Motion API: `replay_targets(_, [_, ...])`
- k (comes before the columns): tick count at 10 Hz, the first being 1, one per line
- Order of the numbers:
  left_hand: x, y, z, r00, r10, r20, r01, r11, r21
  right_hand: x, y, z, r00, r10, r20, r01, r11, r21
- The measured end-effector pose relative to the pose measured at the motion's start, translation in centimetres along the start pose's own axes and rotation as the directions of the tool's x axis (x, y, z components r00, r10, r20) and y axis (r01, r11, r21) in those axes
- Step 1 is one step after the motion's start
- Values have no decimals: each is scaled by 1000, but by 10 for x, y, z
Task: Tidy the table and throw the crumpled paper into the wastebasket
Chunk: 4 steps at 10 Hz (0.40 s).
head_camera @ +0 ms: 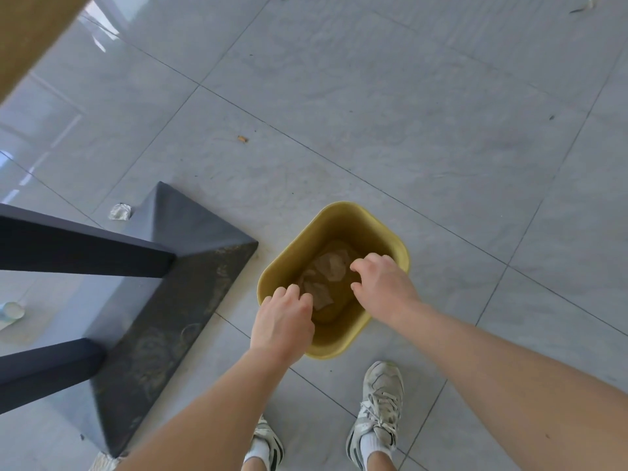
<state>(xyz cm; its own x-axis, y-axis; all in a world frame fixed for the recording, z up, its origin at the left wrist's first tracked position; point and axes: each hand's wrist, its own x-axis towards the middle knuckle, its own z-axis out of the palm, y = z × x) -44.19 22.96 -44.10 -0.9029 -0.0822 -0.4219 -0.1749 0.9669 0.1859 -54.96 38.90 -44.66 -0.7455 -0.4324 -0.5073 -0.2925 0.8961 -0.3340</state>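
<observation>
A yellow wastebasket [343,215] stands on the grey tiled floor just ahead of my feet. Crumpled paper [328,271] lies at its bottom in several pale pieces. My left hand [283,322] hovers over the basket's near left rim, fingers curled downward and loosely apart, nothing in them. Over the right side of the opening hangs my right hand [382,282], its fingers bent and spread, also holding nothing. Both palms face down.
A dark table base [176,283] with two black legs fills the left. The wooden tabletop edge [30,32] shows at the top left. A crumpled scrap [119,211] lies on the floor behind the base, a small butt-like bit [242,139] farther out. My sneakers [379,413] stand below.
</observation>
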Motion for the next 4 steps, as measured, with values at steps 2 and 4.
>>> replay_targets(2, [-5, -2, -18, 999, -31, -12, 32, 999, 31, -4, -6, -12, 1000, 20, -2, -20, 1000, 8])
replay_targets(4, [-19, 0, -49, 998, -59, -23, 59, 998, 11, -17, -17, -35, 1000, 20, -9, -20, 1000, -4])
